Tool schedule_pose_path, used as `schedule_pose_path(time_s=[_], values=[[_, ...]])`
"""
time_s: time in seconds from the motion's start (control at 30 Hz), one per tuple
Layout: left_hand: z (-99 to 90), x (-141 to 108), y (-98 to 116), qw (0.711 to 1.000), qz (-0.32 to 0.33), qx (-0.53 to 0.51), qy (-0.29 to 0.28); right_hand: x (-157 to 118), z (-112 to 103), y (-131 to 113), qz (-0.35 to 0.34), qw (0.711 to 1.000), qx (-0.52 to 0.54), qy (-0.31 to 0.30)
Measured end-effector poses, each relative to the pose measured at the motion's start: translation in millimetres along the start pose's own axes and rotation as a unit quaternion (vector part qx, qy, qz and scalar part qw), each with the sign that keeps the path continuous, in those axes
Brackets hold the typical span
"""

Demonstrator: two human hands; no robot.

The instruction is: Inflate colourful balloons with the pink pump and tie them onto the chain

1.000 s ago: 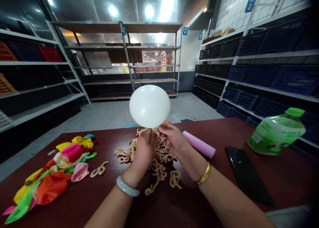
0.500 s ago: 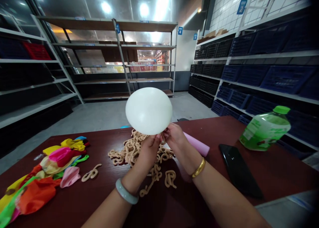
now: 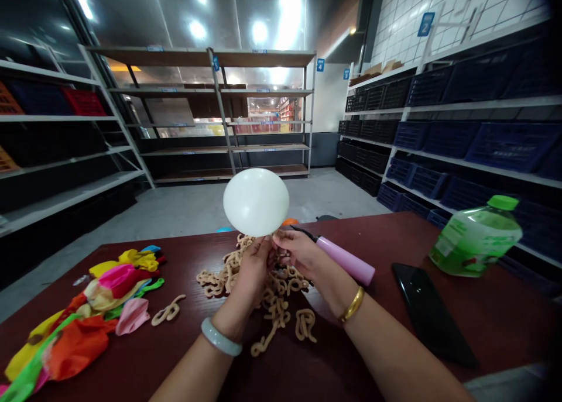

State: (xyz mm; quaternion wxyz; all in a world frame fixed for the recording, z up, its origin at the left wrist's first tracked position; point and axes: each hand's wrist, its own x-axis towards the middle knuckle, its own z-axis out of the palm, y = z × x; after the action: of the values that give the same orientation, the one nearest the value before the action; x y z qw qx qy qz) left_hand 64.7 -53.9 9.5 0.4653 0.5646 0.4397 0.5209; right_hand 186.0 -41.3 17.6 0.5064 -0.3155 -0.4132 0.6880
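A white inflated balloon (image 3: 256, 202) rises just above both hands, its lower end between my fingers. My left hand (image 3: 254, 265) is closed in a pinch at the balloon's neck. Beside it, my right hand (image 3: 298, 253) also pinches at the neck, with the fingertips of the two hands close together. The neck itself is mostly hidden by my fingers. Under and behind the hands lies a heap of tan, curly, rope-like strands (image 3: 276, 314) on the dark red table (image 3: 333, 355).
Deflated coloured balloons (image 3: 79, 343) lie in a pile at the left. A pink cylinder (image 3: 346, 261) with a dark tip, a black phone-like slab (image 3: 432, 311) and a green-capped bottle (image 3: 476, 238) are on the right. Shelves (image 3: 267, 150) stand beyond the table.
The balloon looks smaller and sits slightly lower and further left. Both hands have shifted a little left, still pinching at its neck. The whole view has moved slightly.
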Motion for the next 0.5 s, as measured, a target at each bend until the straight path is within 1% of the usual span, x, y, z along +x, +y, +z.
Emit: schedule_pose_path(time_s=[0.17, 0.3, 0.4, 0.5], values=[[-4.6, 7, -9, 1.000, 0.011, 0.009, 0.004, 7, 3, 11, -0.017, 0.998, 0.035, 0.040], [-13.1, 17, -15, 0.999, 0.044, 0.022, 0.024, 18, 6, 17, -0.019, 0.994, 0.079, 0.075], [-22.8, 24, -19, 0.996, 0.055, 0.036, 0.053, 38, 6, 13, -0.018, 0.993, 0.063, 0.100], [-31.2, 28, -24, 0.996, 0.049, 0.027, 0.075, 72, 5, 0, -0.007, 0.991, 0.031, 0.131]])
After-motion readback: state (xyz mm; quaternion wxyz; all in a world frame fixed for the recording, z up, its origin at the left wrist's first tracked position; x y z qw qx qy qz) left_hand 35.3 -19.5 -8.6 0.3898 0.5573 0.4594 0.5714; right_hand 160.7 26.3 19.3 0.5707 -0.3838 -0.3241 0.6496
